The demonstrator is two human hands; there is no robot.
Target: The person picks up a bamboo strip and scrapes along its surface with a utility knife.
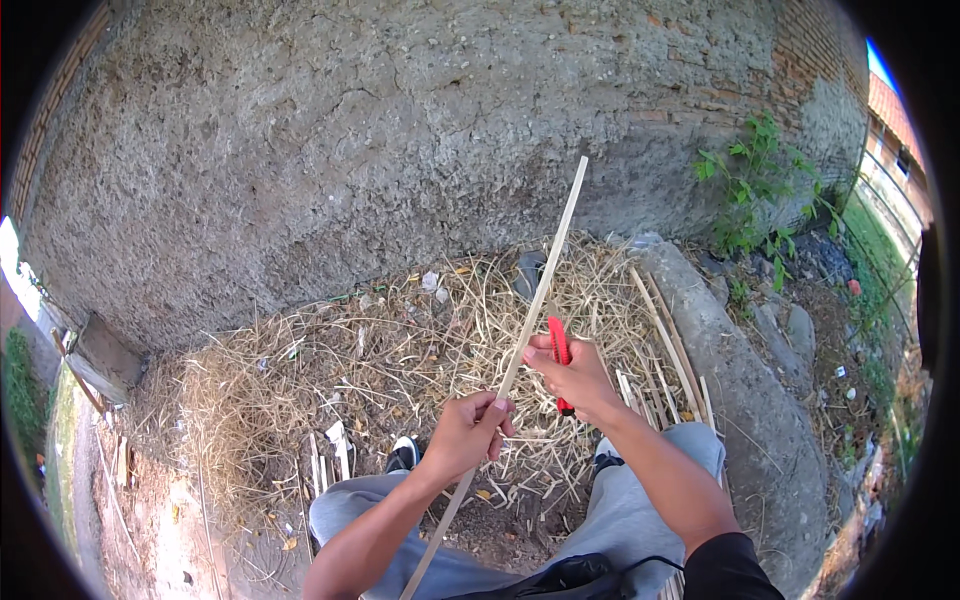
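A long, pale bamboo strip (548, 272) runs slantwise from between my knees up toward the wall. My left hand (468, 434) is closed round its middle, thumb on top. Just above and to the right, my right hand (580, 380) grips a red utility knife (559, 343), held nearly upright. The right thumb reaches to the strip's edge. Whether the knife's blade is out or touches the strip, I cannot tell.
Heaped shavings (240, 420) cover the ground before a rough plastered wall (400, 150). More strips (668, 345) lean by a concrete ledge (720, 360) at right. A green plant (755, 185) grows against the wall. My shoes (404, 453) stand among the shavings.
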